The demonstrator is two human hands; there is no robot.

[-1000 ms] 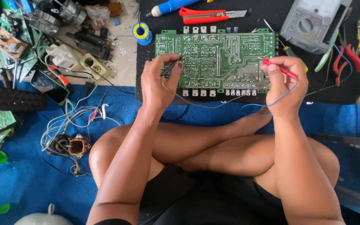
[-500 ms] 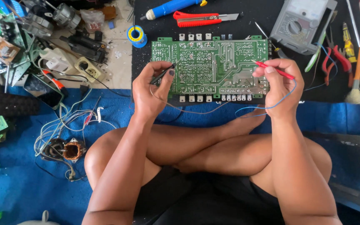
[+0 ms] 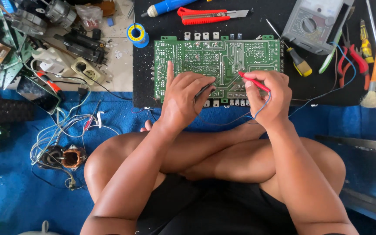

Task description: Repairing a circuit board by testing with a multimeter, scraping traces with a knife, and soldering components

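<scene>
The green circuit board (image 3: 218, 65) lies flat on a black mat (image 3: 144, 93), solder side up, its long axis running left to right across the view, just ahead of the person's crossed legs. Small metal tabs line its far and near edges.

The left hand (image 3: 183, 98) rests on the board's near left part, index finger stretched out toward the far edge, the other fingers closed around a black probe (image 3: 203, 91) that points right and slightly away. The right hand (image 3: 270, 98) pinches a red probe (image 3: 251, 81) between thumb and fingers; the probe slants up and to the left, its tip touching the board near the middle of the near half. Thin leads (image 3: 257, 111) trail from both hands over the near edge of the board.

Beyond the board lie a red utility knife (image 3: 205, 16), a grey multimeter (image 3: 312, 21) and a yellow-handled screwdriver (image 3: 299, 63). Red pliers (image 3: 355, 58) sit to the right, a roll of solder (image 3: 136, 34) to the left.
</scene>
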